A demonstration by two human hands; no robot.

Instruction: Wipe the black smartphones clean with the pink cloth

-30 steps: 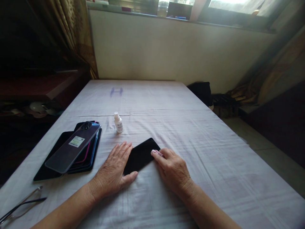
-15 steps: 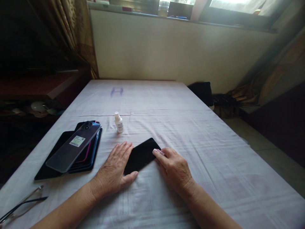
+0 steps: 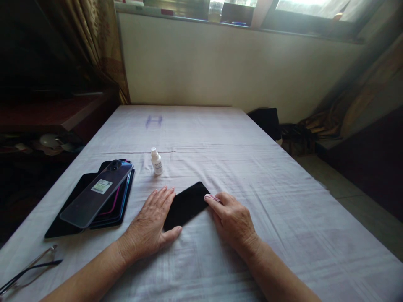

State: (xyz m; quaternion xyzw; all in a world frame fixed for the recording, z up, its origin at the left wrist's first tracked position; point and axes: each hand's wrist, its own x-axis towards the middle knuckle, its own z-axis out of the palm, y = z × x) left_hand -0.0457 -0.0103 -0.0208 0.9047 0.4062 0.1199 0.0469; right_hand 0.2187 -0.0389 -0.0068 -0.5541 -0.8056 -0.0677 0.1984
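A black smartphone (image 3: pixel 186 205) lies flat on the sheet, its dark face up. Along its left end rests my left hand (image 3: pixel 154 220), fingers stretched out and thumb apart by the near edge. My right hand (image 3: pixel 233 220) is closed on a small pinkish-white cloth (image 3: pixel 211 197) at the phone's right end; most of the cloth is hidden in the fingers. Beyond the left hand stands a small white bottle (image 3: pixel 156 162) with a white cap and a printed label.
Left of my hands is a stack of several phones, topped by a grey-purple phone (image 3: pixel 97 195) with a sticker. Folded eyeglasses (image 3: pixel 31 270) lie at the lower left. A pale checked sheet (image 3: pixel 195 130) covers the surface up to the wall.
My right hand with the cloth has shifted slightly to the right at the phone's end. The left hand, phone and bottle stay as they were.
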